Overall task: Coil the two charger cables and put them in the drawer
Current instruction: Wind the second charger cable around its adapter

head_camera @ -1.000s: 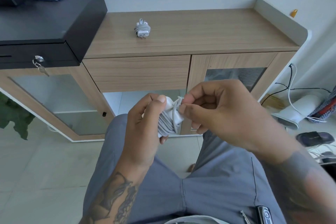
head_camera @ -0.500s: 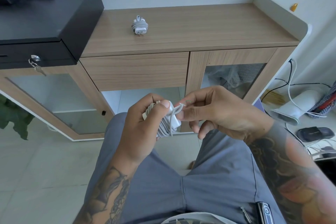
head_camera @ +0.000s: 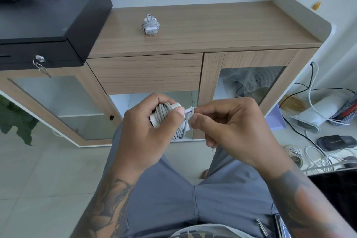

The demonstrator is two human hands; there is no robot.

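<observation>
My left hand grips a white charger with its grey cable wound around it, held over my lap. My right hand pinches the cable's free end just to the right of the bundle. A second white charger, its cable coiled around it, lies on the wooden cabinet top, prongs toward me. The wooden drawer in the cabinet front below it is closed.
A black cash box with a key in its lock sits on the cabinet's left end. Glass doors flank the drawer. On the floor at right lie white cables, a white device and sandals. A plant stands at far left.
The right hand has slid from on top of the bundle to its right side and now pinches the cable end. The left hand has turned the wound charger slightly.
</observation>
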